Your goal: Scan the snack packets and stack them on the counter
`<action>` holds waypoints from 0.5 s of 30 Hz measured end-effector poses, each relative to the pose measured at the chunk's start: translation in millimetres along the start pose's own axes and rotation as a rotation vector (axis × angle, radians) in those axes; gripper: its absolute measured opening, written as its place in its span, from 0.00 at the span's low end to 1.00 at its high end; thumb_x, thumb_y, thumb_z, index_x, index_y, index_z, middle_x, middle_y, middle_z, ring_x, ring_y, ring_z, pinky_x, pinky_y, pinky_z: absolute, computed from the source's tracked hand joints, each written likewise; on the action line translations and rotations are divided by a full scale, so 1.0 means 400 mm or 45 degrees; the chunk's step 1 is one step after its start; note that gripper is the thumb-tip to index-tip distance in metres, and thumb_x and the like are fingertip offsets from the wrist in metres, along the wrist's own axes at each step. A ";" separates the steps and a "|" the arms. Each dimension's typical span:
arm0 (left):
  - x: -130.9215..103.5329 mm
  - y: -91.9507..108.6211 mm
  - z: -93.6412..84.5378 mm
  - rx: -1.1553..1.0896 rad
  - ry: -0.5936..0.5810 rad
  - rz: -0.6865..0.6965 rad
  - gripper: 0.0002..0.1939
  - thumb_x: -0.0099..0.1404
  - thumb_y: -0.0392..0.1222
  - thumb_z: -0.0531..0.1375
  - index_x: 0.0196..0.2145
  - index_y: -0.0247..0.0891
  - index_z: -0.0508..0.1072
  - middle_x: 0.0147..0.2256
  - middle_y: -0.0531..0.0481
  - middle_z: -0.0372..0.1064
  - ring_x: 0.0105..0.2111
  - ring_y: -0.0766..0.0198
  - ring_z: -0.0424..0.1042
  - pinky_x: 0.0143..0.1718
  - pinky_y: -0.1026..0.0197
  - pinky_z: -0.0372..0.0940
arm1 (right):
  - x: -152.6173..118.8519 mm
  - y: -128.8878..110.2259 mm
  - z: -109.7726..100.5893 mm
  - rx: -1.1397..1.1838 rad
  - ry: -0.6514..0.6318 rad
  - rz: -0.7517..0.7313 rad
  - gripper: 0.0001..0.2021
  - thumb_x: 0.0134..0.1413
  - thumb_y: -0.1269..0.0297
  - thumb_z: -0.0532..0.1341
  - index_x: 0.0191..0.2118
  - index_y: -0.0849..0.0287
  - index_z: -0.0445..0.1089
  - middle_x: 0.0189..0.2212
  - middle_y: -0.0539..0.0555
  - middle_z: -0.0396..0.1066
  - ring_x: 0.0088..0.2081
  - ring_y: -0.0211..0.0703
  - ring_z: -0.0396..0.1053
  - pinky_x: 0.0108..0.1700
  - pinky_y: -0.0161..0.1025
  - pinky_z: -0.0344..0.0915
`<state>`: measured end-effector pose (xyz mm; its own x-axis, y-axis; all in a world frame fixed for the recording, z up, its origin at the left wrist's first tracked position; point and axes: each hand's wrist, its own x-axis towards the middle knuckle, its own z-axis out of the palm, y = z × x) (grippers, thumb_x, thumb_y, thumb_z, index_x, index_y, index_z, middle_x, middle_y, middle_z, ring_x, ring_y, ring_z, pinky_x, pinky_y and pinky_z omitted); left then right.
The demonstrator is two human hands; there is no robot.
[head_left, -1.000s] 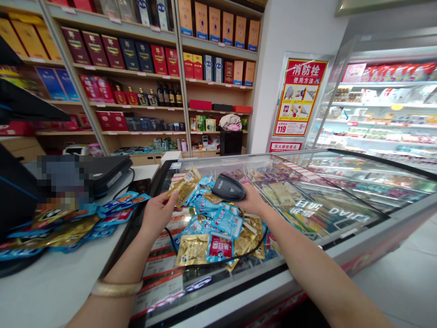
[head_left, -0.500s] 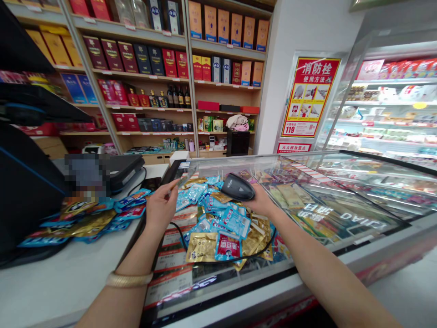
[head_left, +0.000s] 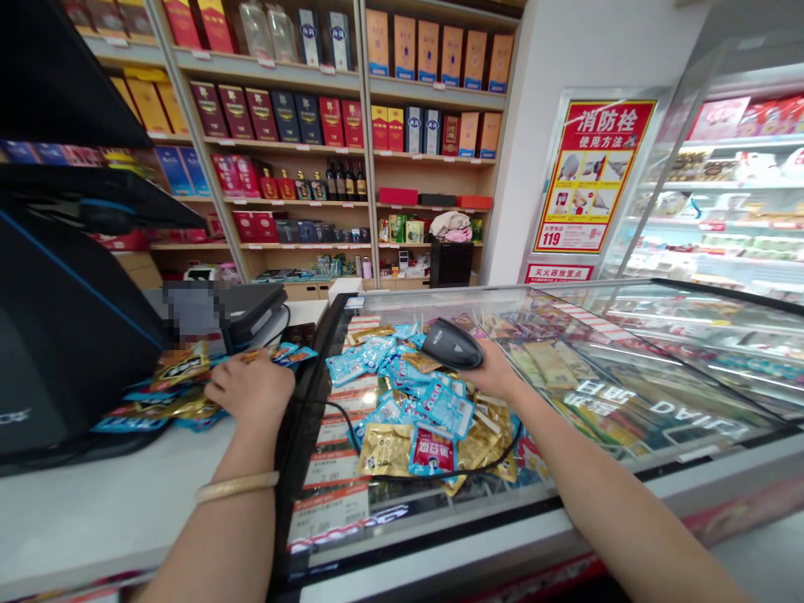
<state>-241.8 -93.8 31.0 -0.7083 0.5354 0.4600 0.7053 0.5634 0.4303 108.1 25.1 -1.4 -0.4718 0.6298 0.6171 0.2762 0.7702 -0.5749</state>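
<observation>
My right hand [head_left: 493,370] is wrapped round a black barcode scanner [head_left: 450,343], held over a heap of small snack packets [head_left: 443,406], blue and gold, on the glass freezer top. The scanner's cable [head_left: 402,477] loops round the front of the heap. On the left, my left hand [head_left: 255,387] is at a second pile of snack packets [head_left: 182,394] on the white counter. Its fingers are curled down with a packet at them, and their tips are partly hidden. A red-fronted packet [head_left: 433,450] lies at the near side of the heap.
The black checkout terminal [head_left: 69,335] stands at the left, close to the second pile. Behind it sits a dark flat-topped device [head_left: 255,306]. The glass freezer [head_left: 628,335] stretches off to the right. Shelves of boxed bottles [head_left: 276,117] line the back wall.
My left hand has moved left from above the freezer, carrying a packet, down to the counter pile. My right hand still holds the scanner over the heap. The view has turned slightly left.
</observation>
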 end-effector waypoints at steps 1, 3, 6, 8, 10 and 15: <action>-0.002 0.004 0.001 0.007 0.016 0.025 0.24 0.67 0.42 0.47 0.50 0.25 0.75 0.56 0.23 0.63 0.58 0.28 0.57 0.52 0.30 0.55 | 0.000 -0.001 -0.001 0.002 -0.002 -0.002 0.17 0.46 0.60 0.71 0.43 0.60 0.77 0.34 0.54 0.80 0.39 0.52 0.76 0.45 0.44 0.72; -0.003 0.015 0.008 -0.025 0.099 0.133 0.24 0.66 0.42 0.49 0.54 0.30 0.73 0.59 0.28 0.61 0.60 0.31 0.56 0.54 0.30 0.54 | 0.001 -0.002 -0.003 0.002 -0.005 0.004 0.17 0.46 0.60 0.71 0.43 0.60 0.77 0.33 0.53 0.80 0.38 0.51 0.76 0.44 0.43 0.72; 0.003 0.044 0.033 -0.117 0.041 0.412 0.26 0.65 0.40 0.49 0.59 0.34 0.69 0.59 0.34 0.64 0.60 0.42 0.61 0.59 0.40 0.56 | 0.000 -0.004 -0.002 0.000 -0.004 0.019 0.17 0.45 0.60 0.72 0.43 0.60 0.77 0.33 0.52 0.80 0.38 0.51 0.76 0.43 0.43 0.73; 0.010 0.066 0.061 -0.147 -0.173 0.585 0.28 0.64 0.39 0.49 0.60 0.33 0.67 0.58 0.35 0.67 0.58 0.48 0.65 0.60 0.49 0.59 | 0.000 -0.005 -0.001 -0.004 -0.002 0.023 0.18 0.44 0.60 0.72 0.43 0.59 0.78 0.33 0.53 0.80 0.38 0.52 0.76 0.42 0.43 0.73; 0.014 0.085 0.092 -0.101 -0.376 0.708 0.30 0.64 0.39 0.48 0.62 0.31 0.65 0.59 0.36 0.67 0.59 0.52 0.66 0.61 0.53 0.59 | -0.001 -0.006 0.001 -0.013 -0.003 0.026 0.17 0.44 0.61 0.73 0.43 0.58 0.78 0.33 0.53 0.80 0.39 0.53 0.76 0.42 0.44 0.73; 0.011 0.105 0.148 0.188 -0.587 0.769 0.33 0.62 0.36 0.49 0.65 0.29 0.61 0.62 0.36 0.64 0.64 0.52 0.61 0.63 0.54 0.55 | -0.003 -0.005 0.004 -0.040 -0.017 0.032 0.15 0.45 0.61 0.72 0.41 0.58 0.78 0.33 0.54 0.80 0.38 0.52 0.76 0.42 0.43 0.73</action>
<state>-217.0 -30.6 4.9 -0.1651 0.9661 0.1984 0.9849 0.1509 0.0846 106.7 22.6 -2.0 -0.4753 0.6480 0.5951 0.3144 0.7568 -0.5731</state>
